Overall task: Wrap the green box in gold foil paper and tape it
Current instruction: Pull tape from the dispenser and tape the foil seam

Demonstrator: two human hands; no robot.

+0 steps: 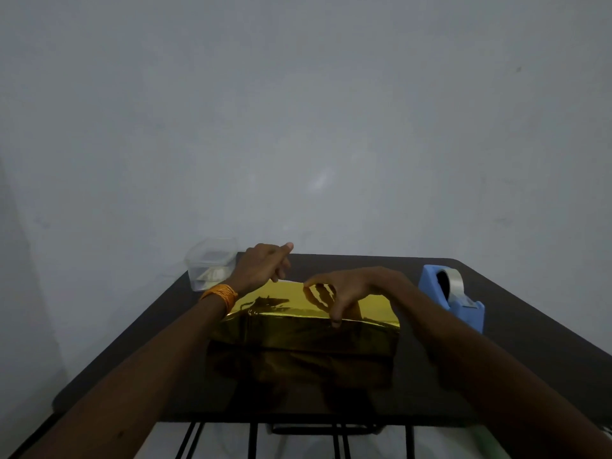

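The gold foil paper (298,326) sits mid-table on the dark table (523,332), folded into a box shape, and no green box shows anywhere, so I judge it fully covered underneath. The right hand (347,289) arches over the top face with its fingers spread and bent, holding nothing; one fingertip (336,321) presses down at the near top edge, where a fold seems to run along the length. The left hand (265,266), an orange wristband (220,293) at its wrist, hovers above the far left corner with its fingers partly curled and one pointing up. I cannot tell whether it pinches a clear strip of tape or nothing at all. The step in hand looks like pinning the seam so it can be taped. To do it well, keep that fingertip firm on the overlap so the springy foil cannot lift, and pull the sheet snug before anything sticks, since foil creases for good. Lay the tape across the seam, rub from the middle outward, and let go only once it grips. The blue tape dispenser (453,296) stands near the parcel's right end, within easy reach of the right hand; a clear plastic container (212,266) sits at the far left corner
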